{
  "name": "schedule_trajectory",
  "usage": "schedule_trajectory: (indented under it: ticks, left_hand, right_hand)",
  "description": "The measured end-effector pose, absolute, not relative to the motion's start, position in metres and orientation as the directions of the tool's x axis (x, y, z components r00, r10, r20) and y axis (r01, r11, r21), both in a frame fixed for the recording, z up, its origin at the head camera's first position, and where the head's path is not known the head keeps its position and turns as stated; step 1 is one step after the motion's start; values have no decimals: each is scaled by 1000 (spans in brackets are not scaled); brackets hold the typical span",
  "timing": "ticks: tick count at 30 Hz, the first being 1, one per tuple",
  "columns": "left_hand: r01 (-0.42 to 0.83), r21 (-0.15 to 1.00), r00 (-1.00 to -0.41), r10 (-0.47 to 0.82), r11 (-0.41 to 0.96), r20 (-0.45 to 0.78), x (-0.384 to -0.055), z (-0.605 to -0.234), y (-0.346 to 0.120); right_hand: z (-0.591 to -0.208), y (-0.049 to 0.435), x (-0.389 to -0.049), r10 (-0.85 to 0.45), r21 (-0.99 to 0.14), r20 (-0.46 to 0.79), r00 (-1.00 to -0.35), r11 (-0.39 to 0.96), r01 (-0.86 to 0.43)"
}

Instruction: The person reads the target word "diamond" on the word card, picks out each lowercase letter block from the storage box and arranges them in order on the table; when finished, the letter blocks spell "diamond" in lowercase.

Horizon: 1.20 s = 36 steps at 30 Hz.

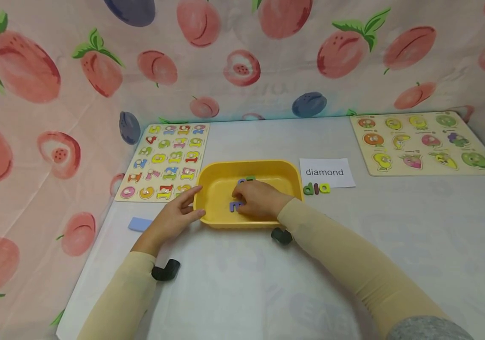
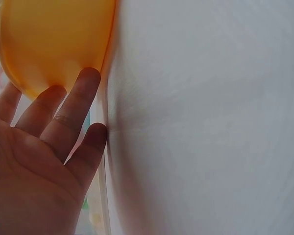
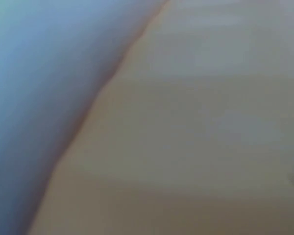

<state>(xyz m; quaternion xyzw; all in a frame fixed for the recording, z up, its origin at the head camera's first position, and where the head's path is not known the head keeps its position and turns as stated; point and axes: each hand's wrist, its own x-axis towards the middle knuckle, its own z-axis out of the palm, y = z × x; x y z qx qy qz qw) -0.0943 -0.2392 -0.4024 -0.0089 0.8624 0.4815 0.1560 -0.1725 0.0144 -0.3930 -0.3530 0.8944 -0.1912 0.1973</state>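
Note:
My right hand (image 1: 261, 199) reaches down into a yellow plastic bin (image 1: 212, 189), its fingers bent. Beside those fingertips lies a purple letter shaped like an m (image 1: 235, 207); I cannot tell whether they pinch a letter. Behind the hand, a blue letter (image 1: 241, 181) and a green letter (image 1: 251, 178) show in part. At the bin's left end, my left hand (image 1: 174, 219) touches the outside with its fingers spread. The left wrist view shows its extended fingers (image 2: 71, 115) against the wall. The right wrist view is a blurred close-up without the hand.
Right of the bin, a white card (image 1: 327, 172) reads "diamond", with green, brown and yellow letters (image 1: 316, 189) at its lower edge. A number puzzle board (image 1: 165, 160) stands left, a fruit puzzle board (image 1: 425, 144) right. A blue flat block (image 1: 139, 224) lies by the left wrist.

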Motion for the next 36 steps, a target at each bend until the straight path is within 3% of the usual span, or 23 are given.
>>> schedule_trajectory:
  ticks: [19,26,36]
  left_hand:
    - [-175,825,-950,127,538,-285,-94,-402,-239]
    - [-176,817,-950,122,549,-286,-94,-401,-240]
    - [-173,822,-949,132,542,-287,-93,-401,-239]
  right_hand:
    - [-388,18,-172,-737,-471,-112,-666,630,-618]
    - [-377,22,-168,-739,-455,-142,-659,640,-619]
    - [-361,45,-159,-698,-441,-144,-701,679,-586]
